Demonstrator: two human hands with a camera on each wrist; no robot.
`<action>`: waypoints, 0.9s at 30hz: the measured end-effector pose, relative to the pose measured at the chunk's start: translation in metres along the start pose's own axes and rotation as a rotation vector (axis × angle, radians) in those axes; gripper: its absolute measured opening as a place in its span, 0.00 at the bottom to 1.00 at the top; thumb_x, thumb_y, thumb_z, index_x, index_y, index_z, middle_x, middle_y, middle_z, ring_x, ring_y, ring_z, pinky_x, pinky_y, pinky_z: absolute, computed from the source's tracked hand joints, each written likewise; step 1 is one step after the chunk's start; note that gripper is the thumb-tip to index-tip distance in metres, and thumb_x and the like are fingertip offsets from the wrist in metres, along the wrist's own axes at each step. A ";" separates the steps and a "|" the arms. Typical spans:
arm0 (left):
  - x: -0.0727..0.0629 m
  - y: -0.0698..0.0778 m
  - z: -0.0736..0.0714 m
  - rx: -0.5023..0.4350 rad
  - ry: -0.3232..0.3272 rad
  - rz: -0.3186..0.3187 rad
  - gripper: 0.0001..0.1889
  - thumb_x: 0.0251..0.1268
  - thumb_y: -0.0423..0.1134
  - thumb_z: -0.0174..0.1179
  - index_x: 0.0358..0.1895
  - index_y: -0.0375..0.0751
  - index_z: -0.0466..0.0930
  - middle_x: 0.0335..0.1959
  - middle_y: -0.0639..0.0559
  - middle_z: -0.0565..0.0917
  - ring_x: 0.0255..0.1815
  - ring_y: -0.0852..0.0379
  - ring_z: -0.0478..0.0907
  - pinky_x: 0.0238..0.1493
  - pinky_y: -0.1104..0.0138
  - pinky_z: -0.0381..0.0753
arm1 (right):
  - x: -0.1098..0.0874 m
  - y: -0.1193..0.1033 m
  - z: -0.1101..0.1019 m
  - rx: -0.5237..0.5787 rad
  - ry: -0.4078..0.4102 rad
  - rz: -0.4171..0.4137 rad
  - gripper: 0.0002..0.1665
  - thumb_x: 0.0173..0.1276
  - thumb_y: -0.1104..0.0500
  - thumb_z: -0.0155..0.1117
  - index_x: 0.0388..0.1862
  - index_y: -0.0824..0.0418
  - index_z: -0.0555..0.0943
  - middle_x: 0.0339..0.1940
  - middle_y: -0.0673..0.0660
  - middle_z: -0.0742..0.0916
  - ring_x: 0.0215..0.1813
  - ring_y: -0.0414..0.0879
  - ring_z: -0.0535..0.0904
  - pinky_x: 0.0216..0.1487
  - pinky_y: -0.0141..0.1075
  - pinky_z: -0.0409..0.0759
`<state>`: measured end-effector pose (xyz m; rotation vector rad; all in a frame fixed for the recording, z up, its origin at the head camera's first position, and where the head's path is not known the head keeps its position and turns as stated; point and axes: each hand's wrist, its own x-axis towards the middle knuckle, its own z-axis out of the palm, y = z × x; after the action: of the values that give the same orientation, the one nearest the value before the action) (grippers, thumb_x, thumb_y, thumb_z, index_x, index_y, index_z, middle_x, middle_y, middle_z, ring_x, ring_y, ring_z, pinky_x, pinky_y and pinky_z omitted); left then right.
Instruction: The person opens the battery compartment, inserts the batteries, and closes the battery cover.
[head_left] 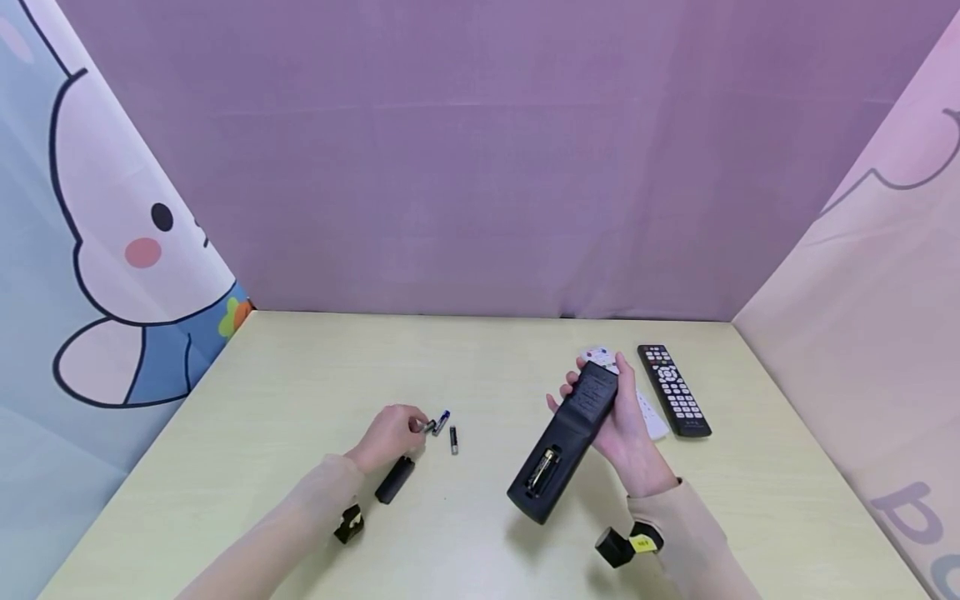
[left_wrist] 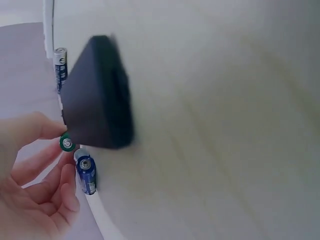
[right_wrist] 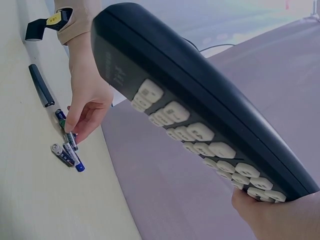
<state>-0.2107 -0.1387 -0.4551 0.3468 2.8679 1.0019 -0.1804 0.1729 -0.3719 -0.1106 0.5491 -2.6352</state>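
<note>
My right hand grips a black remote control, tilted with its back toward the head camera and its white buttons showing in the right wrist view. In its uncovered battery compartment lies a battery. Thumb and fingers of my left hand pinch a battery with a green end, low over the table. Right beside these fingers lies a blue battery, with another battery a little to the right. The black battery cover rests on the table below my left hand.
Beyond my right hand a white remote lies on the table, partly hidden. A second black remote lies to its right. Purple cloth stands along the table's far edge, with printed cloth at both sides.
</note>
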 end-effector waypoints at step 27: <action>-0.023 0.018 -0.015 -0.532 -0.137 0.151 0.21 0.61 0.23 0.45 0.59 0.26 0.60 0.35 0.30 0.70 0.29 0.46 0.79 0.34 0.64 0.80 | 0.001 0.002 0.001 0.000 -0.003 0.004 0.27 0.63 0.36 0.45 0.38 0.60 0.70 0.29 0.54 0.75 0.33 0.46 0.73 0.53 0.46 0.67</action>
<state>-0.1875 -0.1389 -0.4321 0.5579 2.3589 1.6344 -0.1801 0.1706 -0.3713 -0.1132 0.5483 -2.6304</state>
